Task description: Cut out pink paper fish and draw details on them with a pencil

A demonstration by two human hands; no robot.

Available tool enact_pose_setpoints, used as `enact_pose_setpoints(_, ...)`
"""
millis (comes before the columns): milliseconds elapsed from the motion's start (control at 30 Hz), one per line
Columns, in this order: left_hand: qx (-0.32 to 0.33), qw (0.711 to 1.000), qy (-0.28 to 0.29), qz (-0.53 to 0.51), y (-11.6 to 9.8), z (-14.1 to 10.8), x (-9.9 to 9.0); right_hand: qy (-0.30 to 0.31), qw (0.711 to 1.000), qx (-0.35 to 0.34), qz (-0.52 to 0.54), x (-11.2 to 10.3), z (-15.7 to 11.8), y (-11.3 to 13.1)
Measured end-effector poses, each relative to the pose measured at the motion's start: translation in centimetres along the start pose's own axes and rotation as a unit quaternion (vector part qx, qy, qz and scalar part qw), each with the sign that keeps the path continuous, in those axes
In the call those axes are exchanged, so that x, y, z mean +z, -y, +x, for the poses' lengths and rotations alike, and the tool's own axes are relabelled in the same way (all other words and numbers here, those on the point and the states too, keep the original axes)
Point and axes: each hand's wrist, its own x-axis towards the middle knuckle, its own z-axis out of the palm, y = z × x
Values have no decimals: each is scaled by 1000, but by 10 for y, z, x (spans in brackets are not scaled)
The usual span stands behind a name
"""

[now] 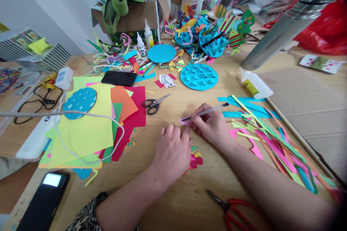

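Observation:
My right hand grips a pen with a clear barrel and dark end. Its tip rests on a small pink paper piece lying on the table. My left hand is palm down with bent fingers, its index finger and thumb side holding the lower edge of that piece against the wood; part of the piece is hidden by both hands. Beside my left wrist lie small red, yellow and green paper cut-outs. Black-handled scissors lie beyond my left hand, and red-handled scissors lie near the front edge.
Coloured paper sheets and a white cable lie left; paper strips spread right. A glue bottle lies on its side near a leaning steel flask. Farther back are a blue textured disc and paper fish.

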Motion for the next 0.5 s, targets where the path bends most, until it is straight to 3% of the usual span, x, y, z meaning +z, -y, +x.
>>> enact_pose_setpoints(500,6,1000,-12,8,2,0,3,-12,1000,-4,-7,1,1,-2)
